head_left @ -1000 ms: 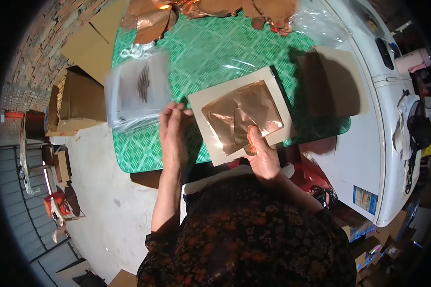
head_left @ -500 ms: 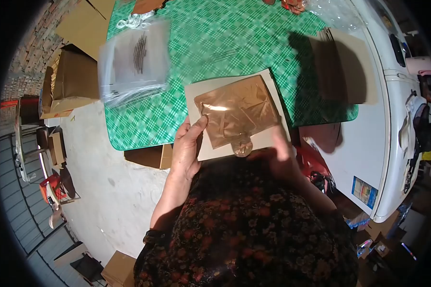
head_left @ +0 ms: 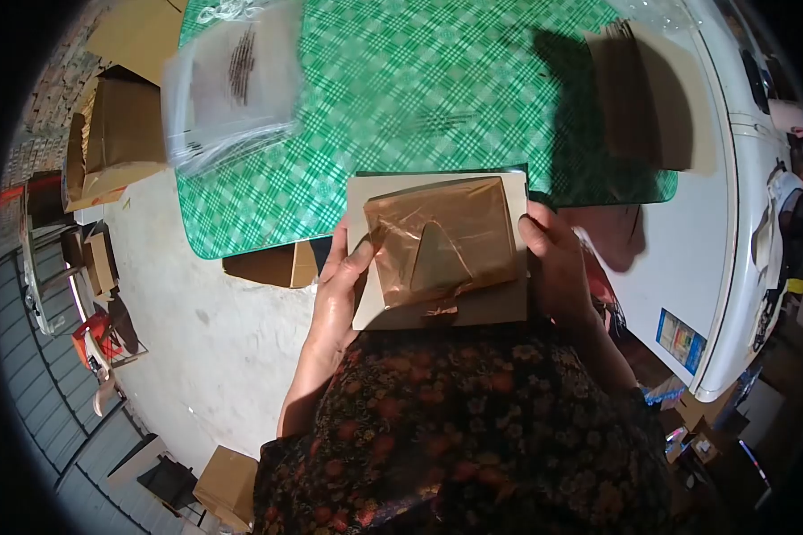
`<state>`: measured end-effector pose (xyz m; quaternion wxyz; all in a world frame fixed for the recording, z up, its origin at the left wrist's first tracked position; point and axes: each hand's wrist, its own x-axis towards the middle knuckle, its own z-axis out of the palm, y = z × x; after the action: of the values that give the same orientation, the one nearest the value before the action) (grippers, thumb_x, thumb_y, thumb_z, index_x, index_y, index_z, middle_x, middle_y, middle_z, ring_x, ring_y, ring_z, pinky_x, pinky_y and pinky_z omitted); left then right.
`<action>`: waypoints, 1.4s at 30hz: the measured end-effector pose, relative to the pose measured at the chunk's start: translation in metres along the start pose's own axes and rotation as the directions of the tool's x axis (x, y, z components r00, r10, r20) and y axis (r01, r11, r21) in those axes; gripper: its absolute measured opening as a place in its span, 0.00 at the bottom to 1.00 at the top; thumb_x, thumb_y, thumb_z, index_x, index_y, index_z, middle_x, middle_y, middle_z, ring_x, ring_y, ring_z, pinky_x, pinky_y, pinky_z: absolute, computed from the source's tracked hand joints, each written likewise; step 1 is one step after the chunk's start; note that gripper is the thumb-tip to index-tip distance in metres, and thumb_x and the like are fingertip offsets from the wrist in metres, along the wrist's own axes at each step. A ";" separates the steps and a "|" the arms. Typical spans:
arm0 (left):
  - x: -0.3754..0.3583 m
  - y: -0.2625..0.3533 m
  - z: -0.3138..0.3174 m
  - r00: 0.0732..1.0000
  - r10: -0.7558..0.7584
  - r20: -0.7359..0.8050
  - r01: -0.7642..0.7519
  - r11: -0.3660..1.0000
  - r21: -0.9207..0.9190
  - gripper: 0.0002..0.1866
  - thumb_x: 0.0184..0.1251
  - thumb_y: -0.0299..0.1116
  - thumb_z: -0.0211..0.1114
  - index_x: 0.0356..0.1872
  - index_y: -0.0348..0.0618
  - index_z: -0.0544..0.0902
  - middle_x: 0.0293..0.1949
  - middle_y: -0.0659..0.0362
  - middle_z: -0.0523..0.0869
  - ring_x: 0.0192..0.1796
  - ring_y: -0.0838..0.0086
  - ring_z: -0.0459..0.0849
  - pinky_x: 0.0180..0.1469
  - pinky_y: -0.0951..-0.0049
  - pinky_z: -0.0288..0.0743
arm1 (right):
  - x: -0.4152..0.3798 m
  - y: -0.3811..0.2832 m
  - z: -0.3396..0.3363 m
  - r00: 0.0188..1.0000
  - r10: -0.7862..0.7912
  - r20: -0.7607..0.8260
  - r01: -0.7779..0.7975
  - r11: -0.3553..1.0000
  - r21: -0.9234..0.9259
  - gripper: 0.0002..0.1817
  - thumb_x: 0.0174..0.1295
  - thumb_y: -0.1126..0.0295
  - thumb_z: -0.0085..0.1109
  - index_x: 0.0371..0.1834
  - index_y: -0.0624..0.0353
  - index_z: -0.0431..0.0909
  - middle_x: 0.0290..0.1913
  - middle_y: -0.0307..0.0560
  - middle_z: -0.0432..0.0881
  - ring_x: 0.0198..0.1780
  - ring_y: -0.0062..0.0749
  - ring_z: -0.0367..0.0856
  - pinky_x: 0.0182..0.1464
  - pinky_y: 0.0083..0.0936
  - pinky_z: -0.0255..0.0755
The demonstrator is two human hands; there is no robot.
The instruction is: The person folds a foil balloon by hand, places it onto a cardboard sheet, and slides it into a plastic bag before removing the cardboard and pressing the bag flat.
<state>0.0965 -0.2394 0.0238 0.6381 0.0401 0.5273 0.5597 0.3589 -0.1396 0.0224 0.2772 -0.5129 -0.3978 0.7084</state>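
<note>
A beige cardboard sheet (head_left: 509, 308) is held in front of my body, near the edge of the green checked table (head_left: 401, 89). On its face lies a flat packet in shiny brown, see-through plastic (head_left: 446, 245), with a small tab at its lower edge. My left hand (head_left: 337, 281) grips the left side, its thumb on the packet and its fingers behind the sheet. At the right edge my right hand (head_left: 558, 263) is closed on the cardboard, thumb in front and the other fingers mostly hidden.
Clear plastic sleeves (head_left: 241, 89) are stacked on the table's left side. Brown cardboard sheets (head_left: 633, 98) stand at the right, next to a white appliance (head_left: 678, 241). Open cartons (head_left: 129, 134) are at the left, and a closed box (head_left: 227, 486) sits on the floor.
My right hand, blurred near the lower right of the packet before, now grips the sheet's right edge. The sheet has turned straighter and come slightly closer to my body. The view has shifted a little.
</note>
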 end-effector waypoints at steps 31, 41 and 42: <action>0.016 0.032 -0.009 0.990 0.120 0.070 -0.121 0.993 0.007 0.34 0.79 0.26 0.55 0.85 0.40 0.65 0.79 0.55 0.74 0.78 0.69 0.73 0.81 0.66 0.63 | 0.021 -0.029 0.017 0.987 0.108 0.117 -0.095 0.989 -0.113 0.15 0.83 0.66 0.58 0.59 0.66 0.84 0.51 0.35 0.88 0.52 0.15 0.80 0.57 0.21 0.75; 0.036 0.046 -0.005 0.991 0.087 0.106 -0.089 0.996 0.011 0.23 0.81 0.22 0.58 0.74 0.37 0.78 0.65 0.56 0.87 0.66 0.72 0.84 0.72 0.69 0.74 | 0.031 -0.026 0.006 0.972 0.130 0.195 -0.117 0.990 -0.079 0.20 0.86 0.61 0.57 0.64 0.69 0.83 0.54 0.36 0.88 0.54 0.14 0.81 0.57 0.19 0.77; 0.038 0.046 -0.009 0.990 0.085 0.108 -0.087 0.996 0.019 0.19 0.82 0.23 0.60 0.69 0.37 0.81 0.62 0.58 0.89 0.63 0.73 0.85 0.70 0.70 0.76 | 0.030 -0.027 0.008 0.972 0.133 0.192 -0.115 0.988 -0.099 0.20 0.86 0.61 0.56 0.64 0.69 0.83 0.54 0.36 0.88 0.53 0.14 0.81 0.57 0.19 0.77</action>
<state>0.0520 -0.1984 0.0250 0.6403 0.1005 0.4966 0.5773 0.3414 -0.1032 0.0313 0.1688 -0.4751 -0.4211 0.7540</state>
